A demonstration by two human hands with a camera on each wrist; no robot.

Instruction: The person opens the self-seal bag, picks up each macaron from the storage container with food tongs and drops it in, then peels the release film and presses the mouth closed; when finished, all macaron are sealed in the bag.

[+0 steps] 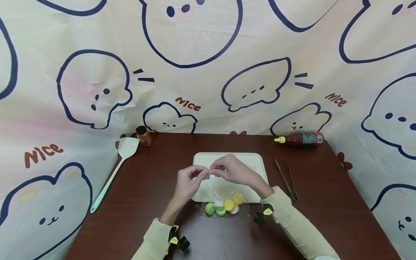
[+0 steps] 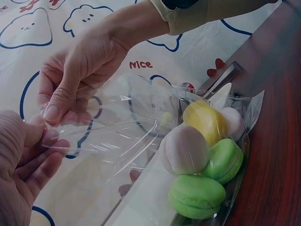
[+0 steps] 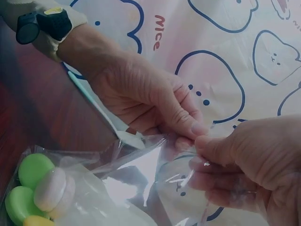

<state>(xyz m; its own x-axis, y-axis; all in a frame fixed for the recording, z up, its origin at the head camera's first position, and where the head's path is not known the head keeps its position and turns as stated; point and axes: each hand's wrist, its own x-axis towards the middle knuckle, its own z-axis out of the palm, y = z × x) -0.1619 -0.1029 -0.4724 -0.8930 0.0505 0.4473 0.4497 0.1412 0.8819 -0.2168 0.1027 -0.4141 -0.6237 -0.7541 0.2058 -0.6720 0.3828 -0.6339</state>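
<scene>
In front of the person, a clear plastic bag [image 2: 141, 117] hangs at a slant, with several macarons in its lower end. Among these are a green macaron [image 2: 197, 197], a yellow macaron [image 2: 204, 121] and a pale, whitish macaron [image 3: 53, 189]. The left hand [image 1: 187, 184] pinches the bag's upper edge between thumb and fingers. Close against it, the right hand [image 1: 234, 170] pinches the same edge, fingertips nearly meeting. Behind the bag a white tray [image 1: 255, 164] lies on the table, partly covered by the hands and bag in the head view.
Tongs [image 1: 289, 180] lie right of the tray. A sauce bottle [image 1: 300, 139] lies on its side at the back right. At the left are a spatula [image 1: 112, 173] with a pale green handle and a small dark-capped jar [image 1: 144, 137]. A patterned cloth [image 1: 208, 86] hangs behind the table.
</scene>
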